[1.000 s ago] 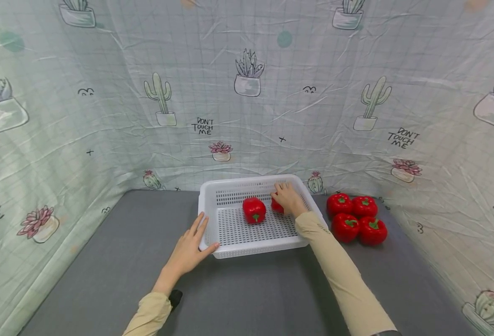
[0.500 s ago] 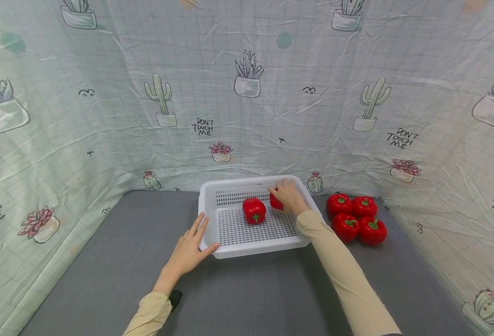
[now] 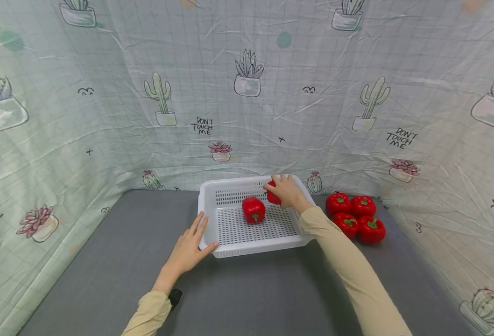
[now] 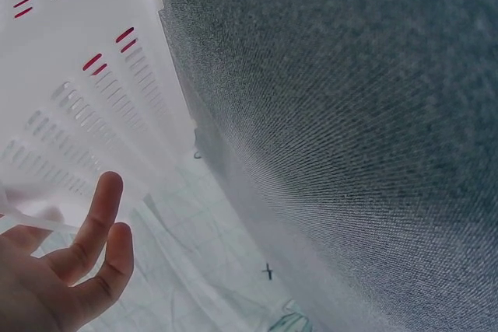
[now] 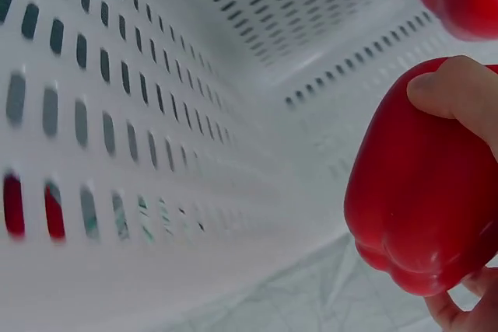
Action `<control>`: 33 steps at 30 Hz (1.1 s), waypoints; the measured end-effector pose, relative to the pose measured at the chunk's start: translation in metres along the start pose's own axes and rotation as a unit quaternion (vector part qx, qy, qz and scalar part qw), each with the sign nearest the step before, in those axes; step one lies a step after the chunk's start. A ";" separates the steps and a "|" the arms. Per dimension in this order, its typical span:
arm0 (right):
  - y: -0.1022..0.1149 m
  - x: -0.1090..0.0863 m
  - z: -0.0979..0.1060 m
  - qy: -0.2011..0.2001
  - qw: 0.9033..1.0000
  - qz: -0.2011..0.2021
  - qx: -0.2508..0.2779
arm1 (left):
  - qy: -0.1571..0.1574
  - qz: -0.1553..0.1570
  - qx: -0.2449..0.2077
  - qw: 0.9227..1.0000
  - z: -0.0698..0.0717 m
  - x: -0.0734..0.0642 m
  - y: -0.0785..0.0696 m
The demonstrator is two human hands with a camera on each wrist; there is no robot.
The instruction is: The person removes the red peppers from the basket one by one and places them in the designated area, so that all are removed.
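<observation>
My right hand (image 3: 288, 192) grips a red bell pepper (image 3: 274, 194) in the right part of a white plastic basket (image 3: 258, 246). In the right wrist view the thumb lies along one side of that pepper (image 5: 420, 184) and fingertips show under its lobed end; it hangs clear of the basket floor. Another red bell pepper (image 3: 253, 211) lies near the basket's middle, stem towards me. My left hand (image 3: 188, 249) rests at the basket's front left corner, fingers spread along the left rim and thumb by the front rim. Its fingers look loosely extended in the left wrist view.
Several red bell peppers (image 3: 371, 230) stand grouped on the grey table (image 3: 255, 294), just right of the basket. A cloth (image 3: 213, 70) printed with cacti hangs behind and along both sides. The basket's back edge is close to it.
My right hand has raised the bell pepper from the basket floor and shifted it slightly left and back. The left hand, the basket and the other peppers have stayed in place.
</observation>
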State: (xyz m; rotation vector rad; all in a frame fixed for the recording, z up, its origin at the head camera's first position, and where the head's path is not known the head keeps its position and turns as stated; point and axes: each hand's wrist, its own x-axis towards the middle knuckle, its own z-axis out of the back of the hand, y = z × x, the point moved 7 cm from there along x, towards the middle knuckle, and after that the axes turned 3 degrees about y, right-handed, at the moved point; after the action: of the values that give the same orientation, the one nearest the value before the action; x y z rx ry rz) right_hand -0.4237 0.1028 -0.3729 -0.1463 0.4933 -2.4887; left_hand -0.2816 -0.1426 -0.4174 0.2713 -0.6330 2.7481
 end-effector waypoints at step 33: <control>0.014 -0.067 0.071 -0.133 0.987 0.086 0.013 | -0.008 -0.010 0.001 1.000 -0.001 0.000 0.000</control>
State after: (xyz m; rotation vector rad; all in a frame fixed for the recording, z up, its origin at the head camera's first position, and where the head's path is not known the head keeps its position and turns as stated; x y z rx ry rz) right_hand -0.3460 0.1088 -0.3124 -0.4026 0.3442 -2.2630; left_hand -0.2814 -0.1424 -0.4182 0.2987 -0.6287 2.7309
